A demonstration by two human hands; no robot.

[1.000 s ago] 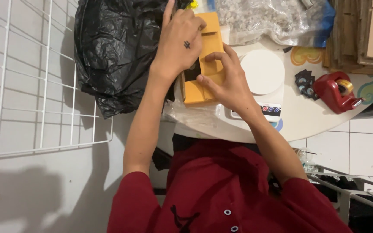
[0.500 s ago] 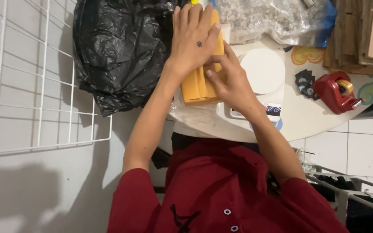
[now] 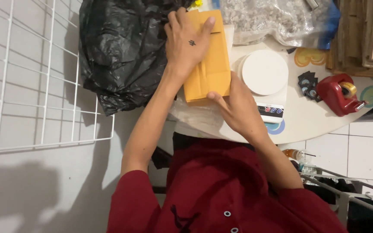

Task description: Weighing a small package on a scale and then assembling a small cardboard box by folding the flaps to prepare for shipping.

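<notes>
- A white wire grid panel (image 3: 44, 86) leans against the pale wall at nine o'clock.
- Next, a black plastic bag (image 3: 121, 51) bulges at eleven o'clock, touching the table's (image 3: 316, 121) edge.
- The left hand (image 3: 186, 41) lies flat, fingers spread wide, on the yellow padded envelope (image 3: 210, 71), pressing it down so it stays put.
- The right hand (image 3: 238, 108) meets the envelope's near edge at six o'clock, thumb on it; whether its fingers curl under, I cannot tell.
- A white kitchen scale (image 3: 265, 73) sits just beside the envelope at three o'clock.
- Farther right, a red tape dispenser (image 3: 337, 92); a clear bag of small pieces (image 3: 273, 19) lies at one o'clock.
- White floor tiles show beneath the round white table.
</notes>
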